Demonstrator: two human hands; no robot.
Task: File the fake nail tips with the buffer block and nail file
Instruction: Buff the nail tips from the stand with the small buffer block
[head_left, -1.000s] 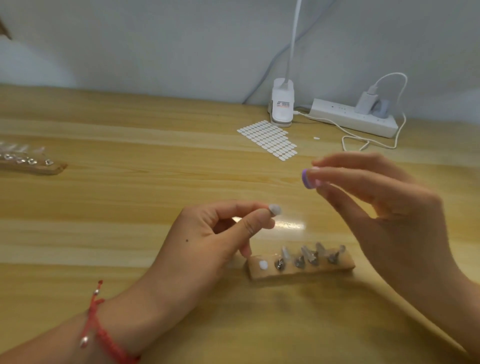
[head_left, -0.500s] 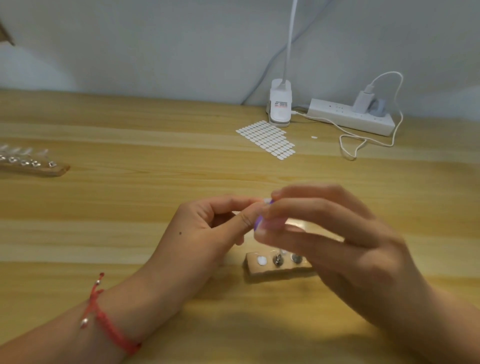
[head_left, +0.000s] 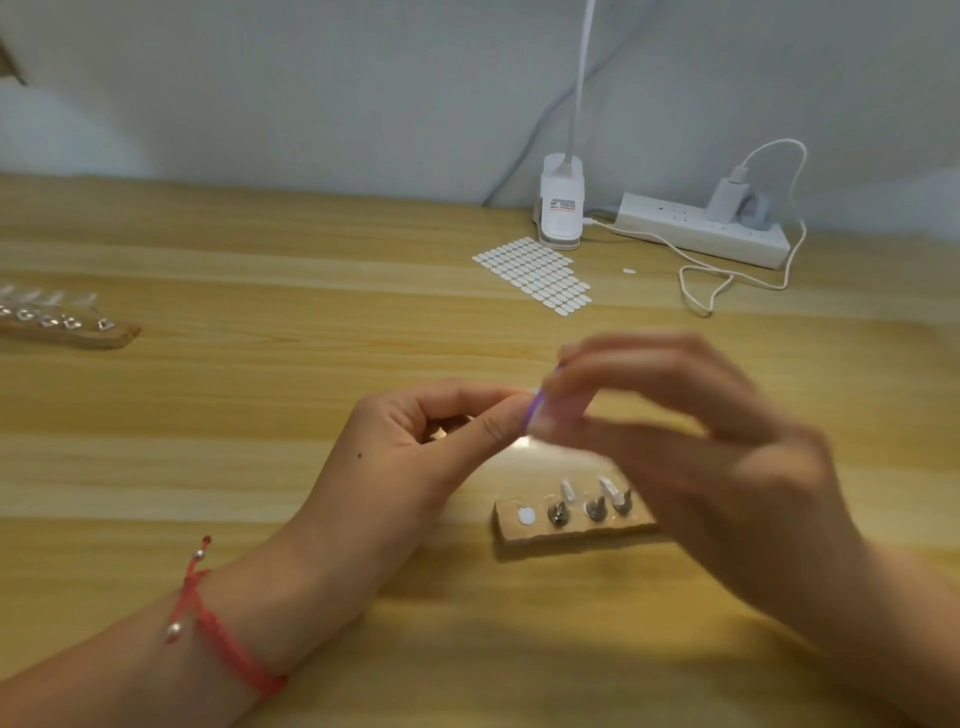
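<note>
My left hand (head_left: 415, 447) pinches a small pale fake nail tip between thumb and forefinger; the tip is almost hidden at the fingertips. My right hand (head_left: 691, 441), blurred by motion, pinches a small purple buffer block (head_left: 535, 410) and holds it against that tip. Just below the hands a wooden holder (head_left: 571, 532) lies on the table. It carries a white pad at its left end and several metal stands, two of them topped with clear nail tips.
A sheet of white adhesive tabs (head_left: 535, 273) lies behind the hands. A white lamp clamp (head_left: 560, 208) and a power strip (head_left: 701, 228) with charger and cable stand by the wall. A second wooden holder (head_left: 67, 325) with nail tips sits far left.
My right hand brought the purple buffer down and left from mid-air onto the tip in my left hand. It now covers the right end of the wooden holder.
</note>
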